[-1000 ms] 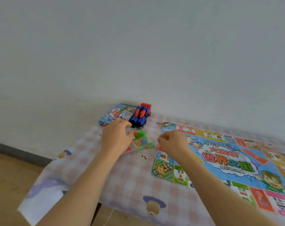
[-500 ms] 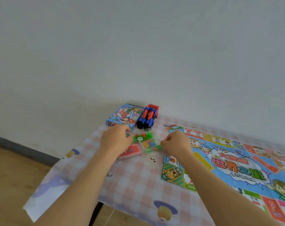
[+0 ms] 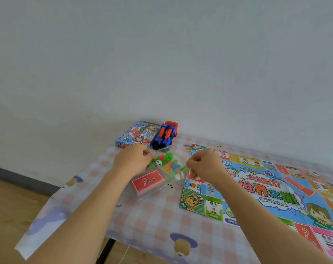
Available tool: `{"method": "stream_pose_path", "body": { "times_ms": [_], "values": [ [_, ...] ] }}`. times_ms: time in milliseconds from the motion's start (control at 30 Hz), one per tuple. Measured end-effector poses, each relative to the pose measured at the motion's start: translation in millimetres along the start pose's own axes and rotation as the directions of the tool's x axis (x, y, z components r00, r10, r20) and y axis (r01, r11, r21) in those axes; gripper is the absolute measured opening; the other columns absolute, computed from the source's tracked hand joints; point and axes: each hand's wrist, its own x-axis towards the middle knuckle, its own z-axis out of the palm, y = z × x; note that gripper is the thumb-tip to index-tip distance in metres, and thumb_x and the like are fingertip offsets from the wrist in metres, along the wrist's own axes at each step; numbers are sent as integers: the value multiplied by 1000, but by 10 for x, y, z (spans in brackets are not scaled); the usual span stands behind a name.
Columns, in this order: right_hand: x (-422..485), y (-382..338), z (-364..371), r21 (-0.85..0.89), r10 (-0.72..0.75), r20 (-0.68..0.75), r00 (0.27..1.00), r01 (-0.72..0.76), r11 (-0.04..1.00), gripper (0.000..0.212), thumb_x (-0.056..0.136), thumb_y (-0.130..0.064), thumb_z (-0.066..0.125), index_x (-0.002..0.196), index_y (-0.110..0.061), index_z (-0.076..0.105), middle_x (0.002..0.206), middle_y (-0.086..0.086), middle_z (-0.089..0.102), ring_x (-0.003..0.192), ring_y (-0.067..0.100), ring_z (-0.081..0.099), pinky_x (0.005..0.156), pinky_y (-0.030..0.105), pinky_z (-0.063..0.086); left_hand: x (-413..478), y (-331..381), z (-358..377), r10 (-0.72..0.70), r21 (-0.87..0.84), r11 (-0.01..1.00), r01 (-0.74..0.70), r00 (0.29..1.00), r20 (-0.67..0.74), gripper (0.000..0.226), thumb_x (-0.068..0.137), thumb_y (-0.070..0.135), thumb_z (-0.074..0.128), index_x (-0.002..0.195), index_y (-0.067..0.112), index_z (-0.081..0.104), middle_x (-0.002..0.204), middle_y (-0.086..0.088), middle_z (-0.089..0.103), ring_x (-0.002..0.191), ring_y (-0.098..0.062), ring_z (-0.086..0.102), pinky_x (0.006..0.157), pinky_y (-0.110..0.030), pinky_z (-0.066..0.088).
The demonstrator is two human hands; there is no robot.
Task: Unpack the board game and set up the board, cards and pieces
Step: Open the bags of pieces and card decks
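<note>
Clear bag (image 3: 162, 184) — pinched between both hands (image 3: 132, 161).

Counter cloth (image 3: 158, 216) is pink-and-white check with scattered purple and yellow cartoon prints; wall (image 3: 161, 54) plain pale grey, skirting (image 3: 19, 178) dark grey, floor (image 3: 9, 206) light wood tone. Board (image 3: 276, 189): blue centre with a white burst, title lettering in red, yellow and green, border squares green, yellow, red, pink and white. Bag (image 3: 176, 177) is clear, card deck (image 3: 147, 181) red with a white question mark, pieces (image 3: 168, 159) translucent green plus red, yellow and blue, die (image 3: 158, 163) white with black pips; box (image 3: 135, 134) blue with multicolour cartoon art, toy car (image 3: 165, 135) blue and red with black wheels.
</note>
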Motion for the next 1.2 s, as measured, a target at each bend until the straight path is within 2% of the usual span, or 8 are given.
{"method": "stream_pose_path", "body": {
  "times_ms": [100, 233, 333, 500, 600, 700, 1033, 1200],
  "values": [
    [-7, 39, -159, 46, -9, 1, 1000, 9, 999, 20, 84, -5, 59, 66, -5, 68, 58, 6, 67, 49, 14, 65, 62, 29, 59, 25, 88, -56, 38, -170, 985, -12, 987, 154, 37, 94, 47, 47, 108, 19, 67, 86, 4, 66, 75, -16, 58, 65, -28, 45],
    [-11, 91, -321, 16, -8, -13, 1000, 8, 1000, 16, 85, -10, 63, 71, -4, 70, 61, 7, 68, 50, 13, 65, 62, 26, 56, 13, 212, -100, 29, -349, 931, 102, 937, 349, 33, 95, 38, 51, 122, 23, 62, 112, 6, 59, 97, -15, 57, 84, -31, 44],
    [-15, 134, -398, -12, -4, -104, 995, 3, 1000, 14, 85, -18, 64, 80, -8, 72, 67, 6, 71, 56, 13, 67, 67, 30, 58, 19, 280, -20, -20, -497, 827, 261, 898, 439, 29, 94, 32, 56, 117, 17, 64, 107, -8, 69, 89, -23, 66, 83, -38, 53],
    [-43, 159, -504, -139, -146, -366, 919, 101, 985, 18, 89, -29, 60, 104, -24, 69, 98, -4, 65, 87, 14, 61, 74, 30, 50, 19, 519, 135, -32, -710, 591, 383, 890, 454, 31, 92, 30, 59, 109, 3, 63, 89, -9, 72, 63, -17, 67, 57, -24, 53],
    [-73, 165, -565, -200, -235, -377, 896, 168, 965, 17, 89, -24, 59, 103, -24, 70, 103, -5, 62, 97, 13, 56, 78, 27, 43, 42, 715, 258, -37, -763, 540, 356, 915, 401, 24, 94, 25, 56, 107, 6, 62, 85, -6, 69, 52, -7, 65, 44, -14, 49],
    [-97, 253, -676, -153, -196, -359, 913, 150, 977, 15, 89, -22, 60, 96, -24, 73, 100, -6, 64, 92, 11, 57, 81, 27, 45, 87, 885, 406, -45, -789, 524, 322, 935, 352, 25, 94, 22, 55, 112, 5, 58, 93, -10, 69, 65, -16, 66, 54, -22, 53],
    [-63, 747, -748, -164, -90, -322, 942, 39, 986, 16, 88, -17, 60, 91, -23, 74, 96, -6, 70, 86, 9, 61, 81, 28, 51, 133, 1144, 735, 18, -474, 880, 30, 995, 98, 33, 96, 27, 46, 127, 17, 49, 83, 12, 56, 72, -14, 65, 62, -32, 55],
    [74, 723, -569, -183, -146, -214, 966, 108, 977, 16, 88, -18, 60, 92, -23, 75, 94, -8, 70, 83, 6, 60, 76, 20, 47, 173, 1016, 771, 50, -174, 982, -67, 994, -99, 27, 97, 36, 38, 77, 24, 53, 75, 6, 57, 66, -10, 54, 58, -28, 42]
  ]
}}
